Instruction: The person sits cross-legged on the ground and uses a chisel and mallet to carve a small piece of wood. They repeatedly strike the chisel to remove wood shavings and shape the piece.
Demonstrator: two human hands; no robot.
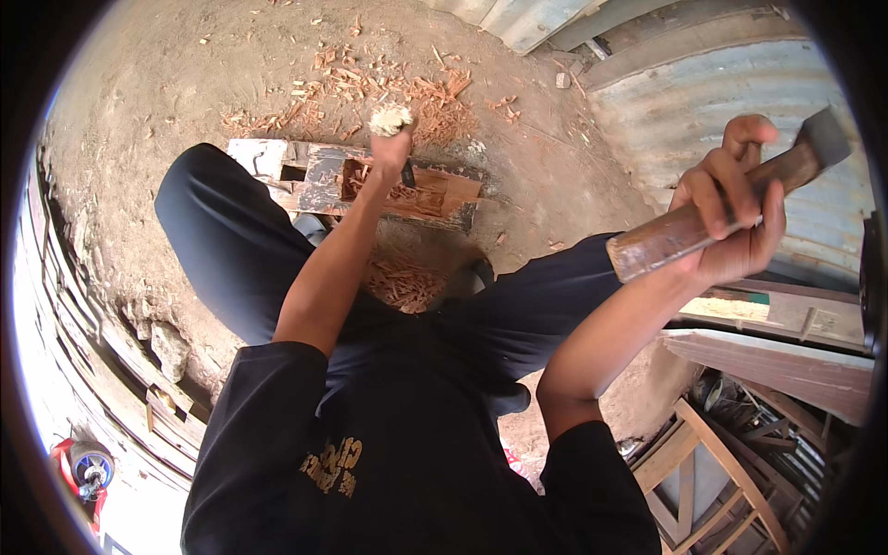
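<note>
My left hand (392,148) is closed around a chisel (389,120) with a pale, frayed handle top. Its dark blade points down at the hollow cut in a worn wooden block (324,176). Reddish chips lie in that hollow; whether the edge touches the wood I cannot tell. Raised at the right, my right hand (731,199) grips a wooden-handled tool with a grey metal head (661,240). Its thick handle slants up to the blocky head, well away from the chisel.
Wood shavings (435,97) litter the dirt floor beyond the block, with more between my feet. Corrugated metal sheets (731,92) stand at the right. A wooden frame (684,453) and stacked boards sit at lower right. A red wheeled thing (88,472) stands at lower left.
</note>
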